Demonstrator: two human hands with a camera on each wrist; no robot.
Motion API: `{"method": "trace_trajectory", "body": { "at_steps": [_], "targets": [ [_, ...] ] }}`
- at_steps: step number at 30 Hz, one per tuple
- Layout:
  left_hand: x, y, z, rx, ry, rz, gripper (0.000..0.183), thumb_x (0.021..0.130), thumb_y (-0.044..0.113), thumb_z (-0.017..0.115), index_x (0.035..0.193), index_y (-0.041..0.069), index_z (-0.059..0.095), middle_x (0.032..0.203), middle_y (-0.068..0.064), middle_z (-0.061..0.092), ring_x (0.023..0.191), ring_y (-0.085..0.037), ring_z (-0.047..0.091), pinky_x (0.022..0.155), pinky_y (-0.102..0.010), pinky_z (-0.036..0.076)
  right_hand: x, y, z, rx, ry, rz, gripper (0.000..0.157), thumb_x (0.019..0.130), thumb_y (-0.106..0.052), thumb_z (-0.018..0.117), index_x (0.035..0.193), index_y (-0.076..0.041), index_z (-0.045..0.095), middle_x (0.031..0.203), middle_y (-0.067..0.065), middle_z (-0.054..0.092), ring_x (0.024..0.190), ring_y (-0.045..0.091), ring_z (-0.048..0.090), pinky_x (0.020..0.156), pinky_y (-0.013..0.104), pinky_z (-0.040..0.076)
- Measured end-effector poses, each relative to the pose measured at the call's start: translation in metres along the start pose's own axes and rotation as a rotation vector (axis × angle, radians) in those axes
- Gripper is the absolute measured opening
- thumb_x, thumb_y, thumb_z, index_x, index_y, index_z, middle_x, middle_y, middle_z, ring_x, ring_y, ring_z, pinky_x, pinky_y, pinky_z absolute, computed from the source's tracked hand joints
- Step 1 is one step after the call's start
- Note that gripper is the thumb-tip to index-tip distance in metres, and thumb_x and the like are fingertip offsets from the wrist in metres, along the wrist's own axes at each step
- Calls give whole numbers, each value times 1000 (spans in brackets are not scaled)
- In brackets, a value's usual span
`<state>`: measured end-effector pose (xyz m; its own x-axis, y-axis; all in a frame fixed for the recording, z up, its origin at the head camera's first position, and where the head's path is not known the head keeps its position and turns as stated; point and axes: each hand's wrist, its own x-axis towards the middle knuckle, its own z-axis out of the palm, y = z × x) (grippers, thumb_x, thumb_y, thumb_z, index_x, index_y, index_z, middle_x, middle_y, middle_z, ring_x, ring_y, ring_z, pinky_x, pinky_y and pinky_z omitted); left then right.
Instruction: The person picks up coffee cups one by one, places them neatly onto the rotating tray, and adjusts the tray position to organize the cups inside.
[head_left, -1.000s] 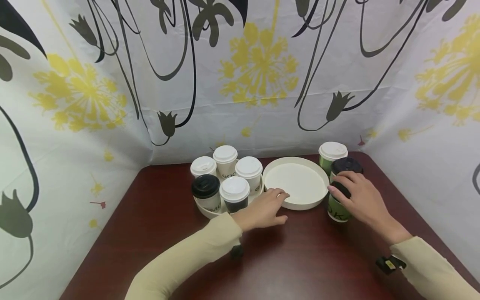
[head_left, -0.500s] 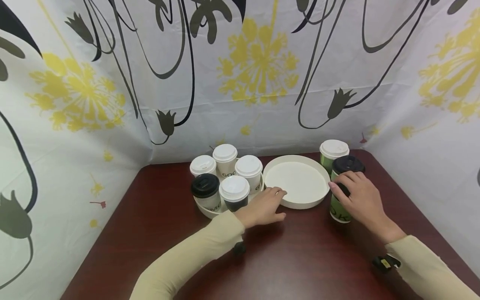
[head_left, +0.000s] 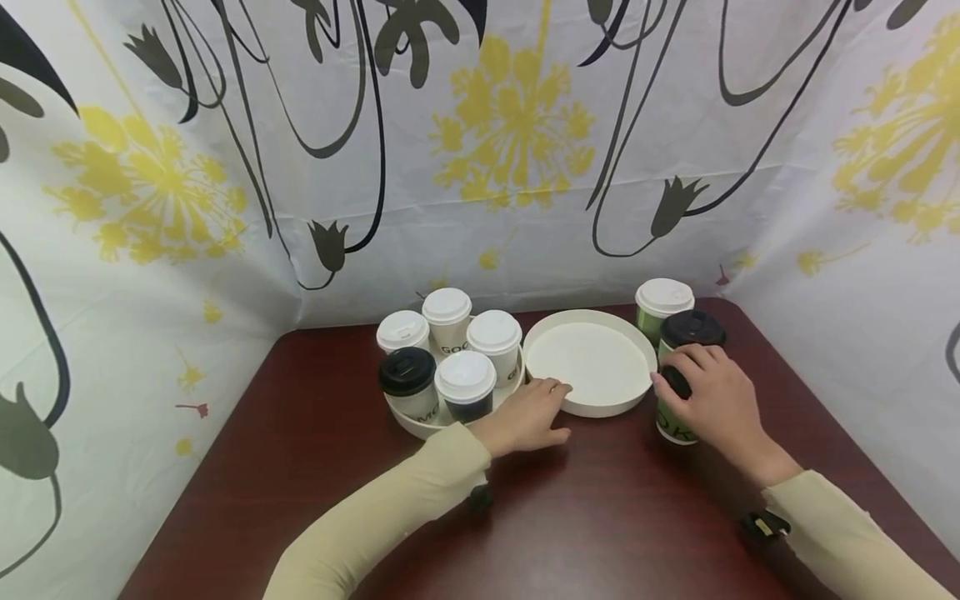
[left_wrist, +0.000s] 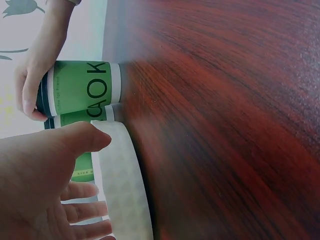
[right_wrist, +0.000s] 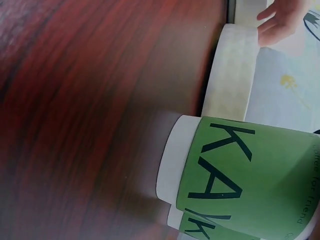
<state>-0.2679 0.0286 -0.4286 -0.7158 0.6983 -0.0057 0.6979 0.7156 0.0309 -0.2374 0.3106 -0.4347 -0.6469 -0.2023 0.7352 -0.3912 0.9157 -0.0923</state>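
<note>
My right hand (head_left: 712, 404) grips the black lid of the nearest green paper coffee cup (head_left: 673, 423) from above, thumb on its left side. That cup stands upright at the right of an empty, round white tray (head_left: 588, 357). In the right wrist view the same green cup (right_wrist: 250, 175) fills the lower right. My left hand (head_left: 525, 417) is at the tray's near left edge, fingers loosely extended by the rim and thumb apart from them. In the left wrist view, the left thumb (left_wrist: 87, 137) overlaps the tray's rim (left_wrist: 125, 180).
Behind the held cup stand another black-lidded cup (head_left: 692, 327) and a white-lidded green cup (head_left: 663, 298). At left, a second round tray (head_left: 408, 423) bears several lidded cups, one with a black lid (head_left: 407, 372). Patterned fabric (head_left: 480, 167) encloses the dark red table (head_left: 600, 517).
Both hands keep nearly the same places, the right on the cup's lid and the left by the tray. The head view has shifted slightly.
</note>
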Motion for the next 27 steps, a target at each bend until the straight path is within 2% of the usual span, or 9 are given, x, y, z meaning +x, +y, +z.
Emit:
{"method": "trace_trajectory", "body": {
  "at_steps": [5,10,16,27],
  "targets": [
    [1,-1,2,-4,-2,2,68,91,43,65,145,7,45,142,-10,54,134,-23,51,112,-33,43,1,0,-1,1,-14,-33,29,76,-28,73,95,-6,71,101,14,69,97,38,61,74,55,51],
    [1,-2,3,0,-1,-2,68,91,43,64,145,7,44,142,-10,54,134,-23,51,112,-32,43,3,1,-8,3,-99,-38,34,76,-27,76,103,-6,73,108,15,68,102,37,61,77,55,51],
    [0,-2,4,-8,0,-1,68,91,43,65,145,7,45,141,-10,54,134,-22,51,112,-31,43,4,2,-22,10,-162,15,44,76,-31,78,114,-10,71,117,13,66,110,37,58,76,57,51],
    [1,-4,5,-7,0,-3,68,91,44,64,145,7,44,142,-10,54,135,-22,50,113,-32,42,-4,18,-33,-28,-170,122,51,78,-43,78,116,-10,69,112,17,67,98,36,61,70,58,51]
  ]
}}
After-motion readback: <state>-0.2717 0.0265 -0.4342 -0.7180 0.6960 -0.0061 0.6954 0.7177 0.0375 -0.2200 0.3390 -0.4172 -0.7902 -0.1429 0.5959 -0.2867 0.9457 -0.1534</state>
